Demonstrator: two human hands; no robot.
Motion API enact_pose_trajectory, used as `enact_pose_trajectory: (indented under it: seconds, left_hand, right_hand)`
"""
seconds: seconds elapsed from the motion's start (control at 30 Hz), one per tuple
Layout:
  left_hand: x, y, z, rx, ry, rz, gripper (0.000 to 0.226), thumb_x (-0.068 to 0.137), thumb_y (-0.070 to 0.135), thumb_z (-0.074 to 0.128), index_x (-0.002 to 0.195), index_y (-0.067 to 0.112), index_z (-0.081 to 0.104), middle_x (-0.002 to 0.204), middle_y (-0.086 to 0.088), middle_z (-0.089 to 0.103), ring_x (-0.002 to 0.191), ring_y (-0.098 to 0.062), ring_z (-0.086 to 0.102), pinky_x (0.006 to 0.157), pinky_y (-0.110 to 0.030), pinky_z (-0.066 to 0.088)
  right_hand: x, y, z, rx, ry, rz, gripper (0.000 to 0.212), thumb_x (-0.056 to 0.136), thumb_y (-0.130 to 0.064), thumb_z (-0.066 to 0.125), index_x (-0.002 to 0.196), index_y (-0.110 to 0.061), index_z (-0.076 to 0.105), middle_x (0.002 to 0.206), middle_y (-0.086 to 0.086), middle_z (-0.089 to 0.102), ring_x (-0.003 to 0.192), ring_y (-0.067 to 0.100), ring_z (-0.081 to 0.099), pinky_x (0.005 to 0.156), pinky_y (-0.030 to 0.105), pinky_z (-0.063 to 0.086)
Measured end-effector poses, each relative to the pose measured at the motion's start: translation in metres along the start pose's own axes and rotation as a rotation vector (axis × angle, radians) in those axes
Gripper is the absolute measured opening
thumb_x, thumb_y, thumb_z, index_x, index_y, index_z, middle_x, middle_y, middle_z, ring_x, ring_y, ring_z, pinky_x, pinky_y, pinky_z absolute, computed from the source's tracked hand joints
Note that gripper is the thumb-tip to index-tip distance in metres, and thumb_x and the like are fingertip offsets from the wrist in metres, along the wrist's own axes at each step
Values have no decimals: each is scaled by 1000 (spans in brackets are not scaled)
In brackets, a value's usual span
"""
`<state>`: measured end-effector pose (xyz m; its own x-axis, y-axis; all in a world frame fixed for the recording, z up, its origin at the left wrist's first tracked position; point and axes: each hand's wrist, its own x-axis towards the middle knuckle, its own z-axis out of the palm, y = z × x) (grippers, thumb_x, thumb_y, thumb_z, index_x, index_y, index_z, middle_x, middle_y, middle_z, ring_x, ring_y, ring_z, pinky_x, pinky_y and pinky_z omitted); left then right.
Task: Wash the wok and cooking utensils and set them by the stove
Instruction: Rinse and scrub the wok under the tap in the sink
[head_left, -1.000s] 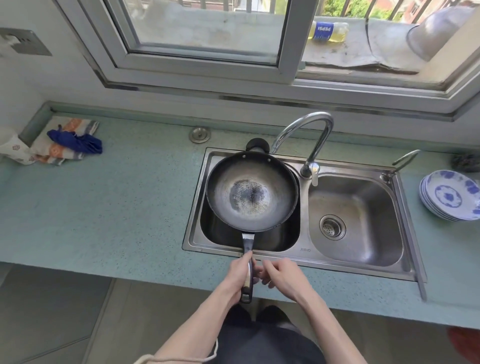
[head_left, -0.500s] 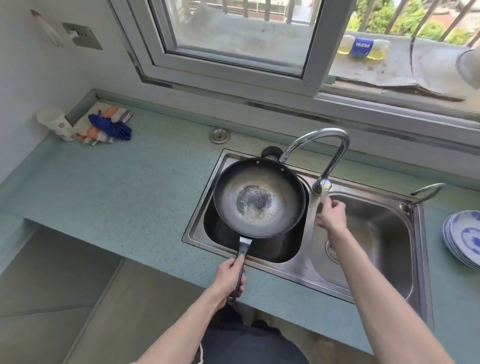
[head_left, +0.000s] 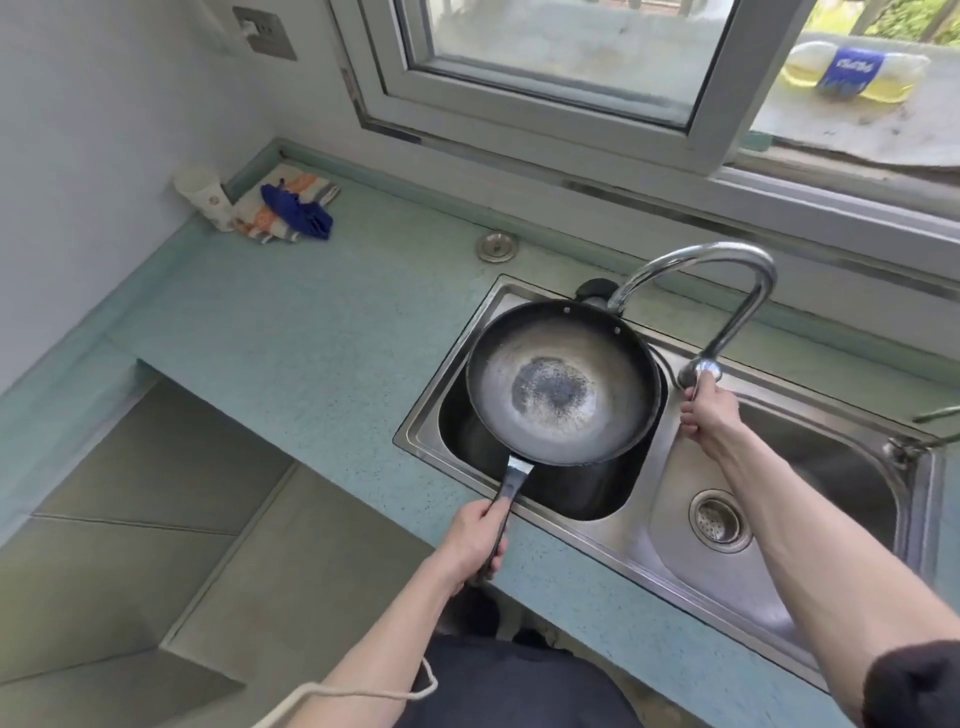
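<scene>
- Nearest me, my left hand (head_left: 475, 540) is wrapped around the dark handle of the wok (head_left: 563, 382), fingers curled tight, holding the pan out ahead of it.
- Just beyond that hand, the wok sits level above the left basin of the steel double sink (head_left: 670, 457), its blackened centre facing up and its rim overlapping the basin's edge.
- To the right of the wok, my right hand (head_left: 709, 415) is raised to the lower end of the curved faucet (head_left: 727, 291), fingers curled about the fitting there; how firm the grip is I cannot tell.
- Below my right forearm, the right basin's drain strainer (head_left: 719, 519) is visible.
- Far off to the left of both hands, a paper cup (head_left: 202, 197) stands by a striped cloth (head_left: 283, 205) with a blue rag (head_left: 298, 210) on it.
- Beyond my right hand, on the ledge outside the window, a bottle (head_left: 852, 70) of yellow liquid lies on its side.
</scene>
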<state>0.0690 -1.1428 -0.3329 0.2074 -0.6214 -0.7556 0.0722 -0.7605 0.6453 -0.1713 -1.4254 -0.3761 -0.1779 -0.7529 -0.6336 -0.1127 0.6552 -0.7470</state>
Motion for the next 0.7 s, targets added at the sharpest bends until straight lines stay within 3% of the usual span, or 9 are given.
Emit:
enact_pose_trajectory:
  seconds: [0.17,0.37,0.5,0.6,0.7]
  left_hand:
    - [-2,-2,10,-29,24,-25,35,102,43,48,86,12,57,63,-3,56,47,-16,47,46,-27,40]
    - [-3,-3,5,-44,-26,-49,41,98,40,59,96,0,68,67,-8,63,51,-18,54,49,-28,45]
    - [-3,-6,-4,-52,-109,-61,39,99,44,59,91,6,62,73,-12,67,58,-23,62,54,-30,52]
    - [1,-9,-6,-29,-116,-85,40,100,49,54,91,10,55,67,-8,62,55,-25,62,51,-30,52]
    - [4,-11,-5,-34,-106,-94,38,99,49,54,88,13,56,62,-5,57,47,-20,52,49,-26,44]
  right_hand:
    - [-2,-13,3,76,25,39,47,110,-46,32,74,-17,41,32,-10,32,23,3,24,33,10,17]
    - [-21,-5,9,196,64,106,54,104,-58,35,81,-13,55,64,3,56,40,13,44,39,19,33]
    - [-84,46,27,138,88,-39,38,106,-46,42,94,-11,52,70,8,57,47,14,45,43,26,35]
    - [-139,97,53,27,4,-48,36,103,-40,53,93,-6,52,69,6,55,51,15,49,53,32,39]
    - [-185,132,85,-103,-260,56,48,97,-55,60,105,-7,58,83,7,65,64,16,59,57,32,46]
